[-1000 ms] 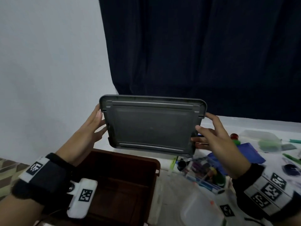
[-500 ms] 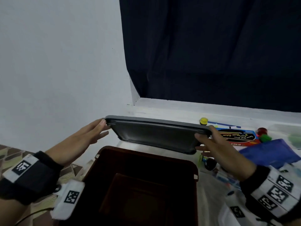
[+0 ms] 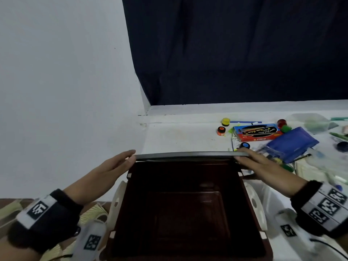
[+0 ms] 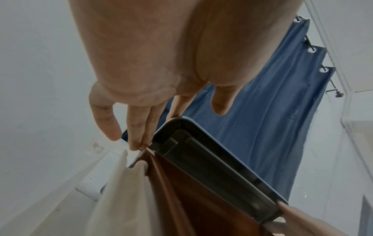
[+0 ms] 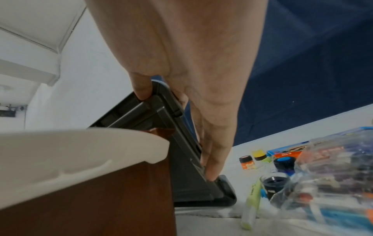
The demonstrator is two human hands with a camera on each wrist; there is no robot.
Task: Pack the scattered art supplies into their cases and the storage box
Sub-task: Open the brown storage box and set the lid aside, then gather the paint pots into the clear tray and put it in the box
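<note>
The dark brown storage box (image 3: pixel 130 185) stands open in front of me, and nothing shows in its dark inside. I hold its grey lid (image 3: pixel 188 155) edge-on at the box's far rim, underside toward me. My left hand (image 3: pixel 130 157) presses straight fingers (image 4: pixel 139 137) against the lid's left end (image 4: pixel 212 159). My right hand (image 3: pixel 244 157) grips the lid's right end (image 5: pixel 181 167), thumb on the inner face, fingers (image 5: pixel 212 166) along the edge. The lid's lower corner reaches the white tabletop beside the box wall (image 5: pixel 101 199).
White latch handles (image 3: pixel 117 202) (image 3: pixel 258 206) hang at the box's sides. To the right lie a yellow jar (image 3: pixel 225 121), an orange jar (image 3: pixel 221 130), a blue-capped jar (image 3: pixel 245 145), a red brush box (image 3: pixel 256 132), a blue pouch (image 3: pixel 293 144) and a clear case (image 5: pixel 333 175).
The lid, held up facing me a second ago, has come down and away to the box's far rim. Both hands went down with it.
</note>
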